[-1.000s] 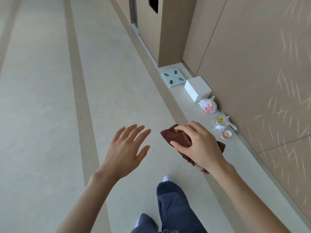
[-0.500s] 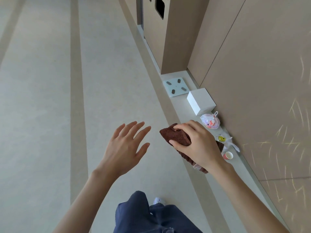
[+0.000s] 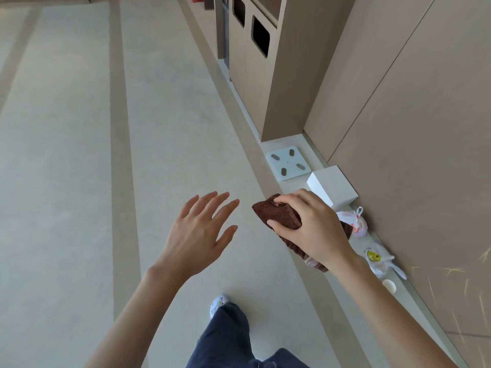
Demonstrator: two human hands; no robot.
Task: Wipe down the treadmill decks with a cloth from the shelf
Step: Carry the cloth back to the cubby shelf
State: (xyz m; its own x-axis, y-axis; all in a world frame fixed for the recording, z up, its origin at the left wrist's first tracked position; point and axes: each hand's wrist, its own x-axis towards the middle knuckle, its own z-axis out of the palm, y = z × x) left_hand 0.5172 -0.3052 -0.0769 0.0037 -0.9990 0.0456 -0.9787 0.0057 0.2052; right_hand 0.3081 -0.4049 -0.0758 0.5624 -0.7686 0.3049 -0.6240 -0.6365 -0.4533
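My right hand (image 3: 313,229) grips a folded dark brown cloth (image 3: 279,212), held out in front of me at waist height; part of the cloth hangs below my wrist. To its left my left hand (image 3: 199,235) is held out with fingers spread and straight, holding nothing. No treadmill shows in this view. My legs in dark blue trousers (image 3: 228,338) and one light shoe (image 3: 218,304) appear at the bottom, over a pale floor.
Along the wood-panelled wall on the right runs a low pale ledge (image 3: 292,144). On it lie a flat bathroom scale (image 3: 288,163), a white box (image 3: 333,188), two small plastic bags (image 3: 356,221) and a paper cup (image 3: 389,286). A cabinet with dark openings (image 3: 260,35) stands farther ahead.
I have walked forward along the ledge; the scale, box and bags have come nearer and lower in view. Both hands keep their pose, the right still gripping the cloth.
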